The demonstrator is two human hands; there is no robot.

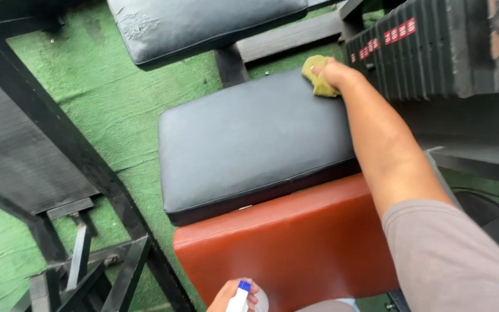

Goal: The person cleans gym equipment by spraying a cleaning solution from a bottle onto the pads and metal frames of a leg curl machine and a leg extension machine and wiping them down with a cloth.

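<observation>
We begin with the largest item: green artificial turf (116, 110) covers the floor, and black steel frame members (76, 156) cross it at left. A weight stack (428, 46) of dark plates stands at upper right. At centre lies the black seat pad (255, 144), flat and glossy, with a second black pad (203, 26) above it and a reddish-brown pad (295, 242) just below it, touching its near edge.

We extend our right hand (336, 72) to the far right corner of the black seat pad. Its fingers are closed down over an olive-green cloth (317, 78), pressing it onto the pad surface close to the weight stack.

Our left hand (232, 294) sits at the bottom edge of the view, wrapped around a white spray bottle (241, 297) with a blue top; only its upper part shows.

Risk assessment, in our judgement: the cloth works at the pad edge nearest the weight stack, so knuckles could strike the plates. The long reach could let the cloth bunch and slip from the grip. The bottle, held out of direct sight, could tip or discharge onto the reddish-brown pad.
</observation>
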